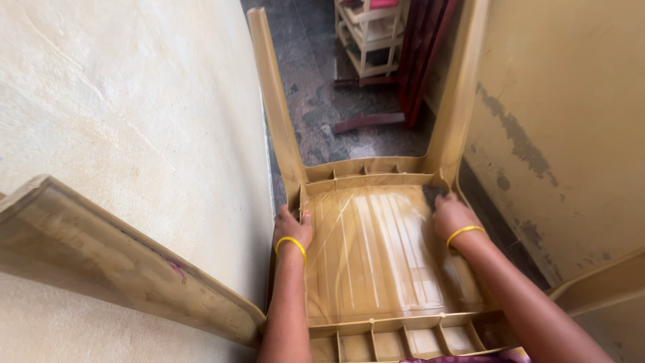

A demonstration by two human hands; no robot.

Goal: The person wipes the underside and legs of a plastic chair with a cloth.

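A tan plastic chair [376,249] is turned over with the ribbed underside of its seat facing me. Two of its legs [277,101] point away from me, and another leg [101,255] crosses the lower left close to the camera. My left hand [292,227] grips the left edge of the seat underside, fingers curled over the rim. My right hand [451,215] presses on the right side of the seat near the far right leg. Each wrist wears a yellow bangle [291,243].
A cream plastered wall [134,114] stands close on the left and a stained wall [564,134] on the right. Beyond the chair, on a dark speckled stone floor [322,101], stand a pale wooden rack [368,40] and dark red wooden pieces [423,54].
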